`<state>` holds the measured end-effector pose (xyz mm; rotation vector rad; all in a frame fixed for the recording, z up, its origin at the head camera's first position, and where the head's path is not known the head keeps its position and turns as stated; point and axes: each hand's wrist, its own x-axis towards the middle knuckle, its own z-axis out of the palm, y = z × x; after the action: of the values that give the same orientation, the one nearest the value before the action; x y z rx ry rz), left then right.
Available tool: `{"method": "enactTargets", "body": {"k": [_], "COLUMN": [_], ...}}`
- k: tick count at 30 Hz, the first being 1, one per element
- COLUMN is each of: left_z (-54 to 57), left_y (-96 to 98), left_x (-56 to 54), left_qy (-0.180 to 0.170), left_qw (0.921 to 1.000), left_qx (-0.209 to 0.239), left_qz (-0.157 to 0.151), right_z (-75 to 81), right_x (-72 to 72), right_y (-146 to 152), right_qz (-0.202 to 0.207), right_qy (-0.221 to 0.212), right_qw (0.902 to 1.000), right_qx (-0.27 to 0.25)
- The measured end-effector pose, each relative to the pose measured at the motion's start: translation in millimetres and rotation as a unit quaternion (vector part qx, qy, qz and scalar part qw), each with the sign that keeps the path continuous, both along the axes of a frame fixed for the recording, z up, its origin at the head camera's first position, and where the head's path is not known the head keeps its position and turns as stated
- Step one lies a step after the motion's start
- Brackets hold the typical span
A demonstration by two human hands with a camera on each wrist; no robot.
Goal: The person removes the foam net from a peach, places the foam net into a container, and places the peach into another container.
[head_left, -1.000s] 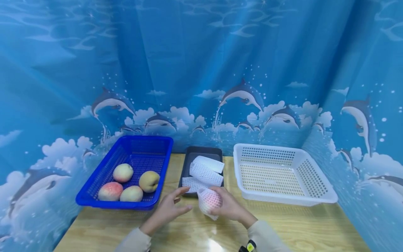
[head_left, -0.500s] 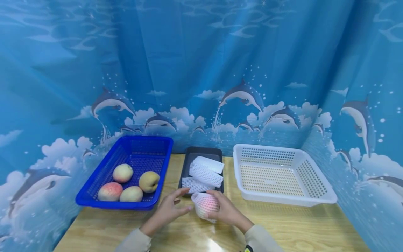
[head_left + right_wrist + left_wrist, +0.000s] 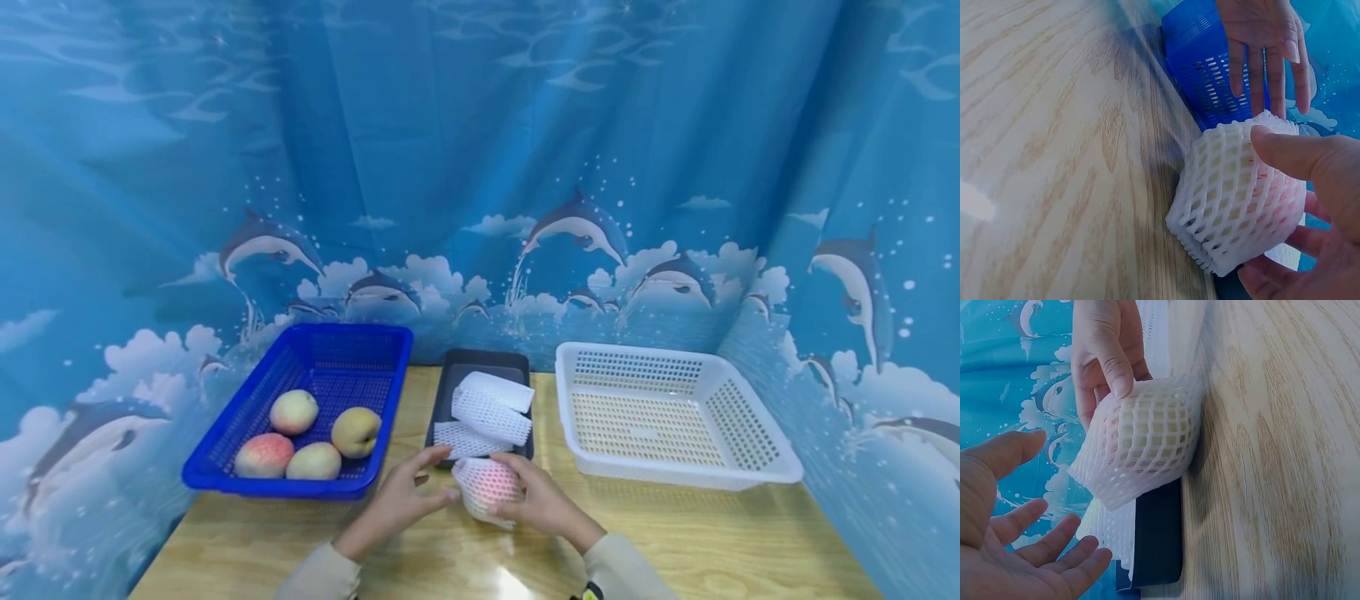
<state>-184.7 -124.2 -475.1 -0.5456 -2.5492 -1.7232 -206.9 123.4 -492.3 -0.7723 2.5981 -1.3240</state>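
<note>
A peach (image 3: 487, 490) in a white foam net sleeve (image 3: 1229, 194) is gripped by my right hand (image 3: 542, 500), thumb on the near side and fingers round the far side. The sleeve covers the fruit, and its loose ends stick out past it in both wrist views. To the left of the peach, my left hand (image 3: 408, 496) is held with fingers spread and nothing in them, palm turned toward the fruit. Just behind, a dark grey tray (image 3: 450, 375) holds several flat foam net sleeves (image 3: 491, 412).
At the left stands a blue plastic basket (image 3: 300, 333) with several bare peaches (image 3: 294, 412) in it. A white plastic basket (image 3: 678, 481) is at the right. The wooden table (image 3: 712, 542) ends at a blue dolphin-print curtain (image 3: 450, 167) behind and on both sides.
My right hand has moved slightly left with the sleeved peach, which has turned so its sleeve end points more to the left. My left hand has stayed in place.
</note>
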Motion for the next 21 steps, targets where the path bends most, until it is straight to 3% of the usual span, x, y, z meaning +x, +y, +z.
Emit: {"method": "enactTargets", "body": {"k": [12,21], "left_z": [-0.3,3.7], "left_y": [-2.8,-1.2], "left_x": [1.4,1.8], "left_qy": [0.011,0.001], "left_qw": [0.9999,0.9999], "left_qx": [0.000,0.014], "left_qz": [-0.006,0.000], "right_z": [-0.7,-0.1], "right_x": [0.1,-0.7], "right_y": [-1.6,-2.9], "right_qz": [0.003,0.006], "right_qy": [0.027,0.035], "right_qw": [0.9996,0.9994], "right_qx": [0.005,0.001]}}
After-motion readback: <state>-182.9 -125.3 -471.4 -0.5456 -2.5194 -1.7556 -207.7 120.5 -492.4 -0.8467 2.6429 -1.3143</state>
